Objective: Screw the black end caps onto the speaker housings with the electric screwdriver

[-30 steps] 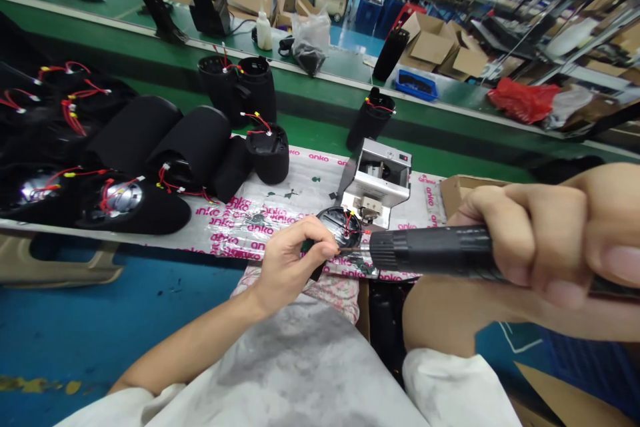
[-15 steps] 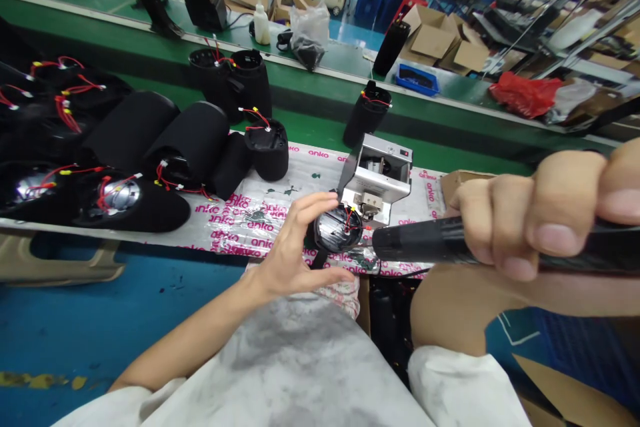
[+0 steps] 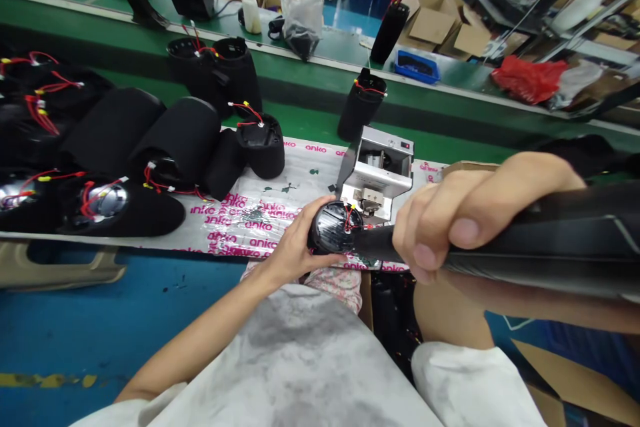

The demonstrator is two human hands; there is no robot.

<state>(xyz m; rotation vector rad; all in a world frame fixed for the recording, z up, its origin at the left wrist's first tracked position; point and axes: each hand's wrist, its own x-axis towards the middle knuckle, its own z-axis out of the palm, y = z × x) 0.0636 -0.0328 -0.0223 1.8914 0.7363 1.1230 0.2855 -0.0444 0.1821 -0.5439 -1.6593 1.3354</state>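
Observation:
My left hand (image 3: 295, 245) is curled around a black cylindrical speaker housing (image 3: 336, 227). Its round, shiny top end faces up, with red wires and a yellow connector on it. In my right hand (image 3: 465, 220) is a long black electric screwdriver (image 3: 545, 233), held nearly level with its tapered nose pointing left. The nose reaches the right side of the housing's top; its tip cannot be made out. Just behind the housing stands a silver screw feeder (image 3: 377, 170) with an open top and a red switch.
Several black speaker housings (image 3: 185, 140) with red wires crowd the left of the taped bench (image 3: 260, 227). Another housing (image 3: 363, 103) stands behind the feeder. On the green shelf are a white bottle (image 3: 251, 10), a blue tray (image 3: 417, 67) and a red bag (image 3: 530, 79).
My left hand has closed in around the housing. My right hand has moved left with the screwdriver, bringing its nose up to the housing. The view has shifted slightly.

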